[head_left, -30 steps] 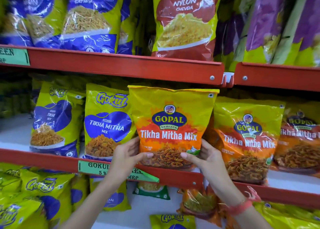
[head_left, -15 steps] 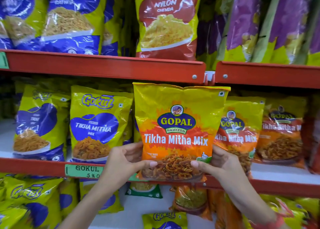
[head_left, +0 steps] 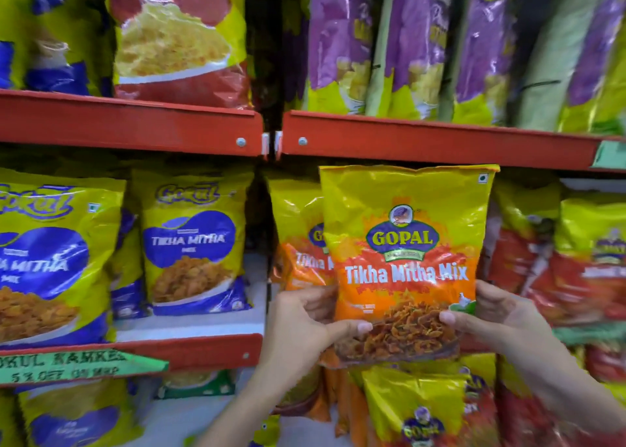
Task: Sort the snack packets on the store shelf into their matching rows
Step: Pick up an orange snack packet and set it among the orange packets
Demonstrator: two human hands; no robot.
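I hold a yellow-and-orange Gopal Tikha Mitha Mix packet (head_left: 403,257) upright in front of the middle shelf. My left hand (head_left: 305,324) grips its lower left corner and my right hand (head_left: 491,321) grips its lower right corner. Just behind it on the left stands a matching Gopal packet (head_left: 294,236), partly hidden. Two blue-and-yellow Gokul Tikha Mitha packets (head_left: 193,247) stand in the row further left. Red-and-yellow packets (head_left: 569,270) stand to the right, blurred.
The red shelf rail (head_left: 135,121) above carries a red Nylon Chevda packet (head_left: 179,37) and purple packets (head_left: 342,40). A green price label (head_left: 67,365) hangs on the lower rail at left. More Gopal packets (head_left: 416,409) fill the shelf below.
The packet in both hands has moved to the right, from in front of the Gokul row across to the Gopal row past the shelf joint. The view has followed to the right.
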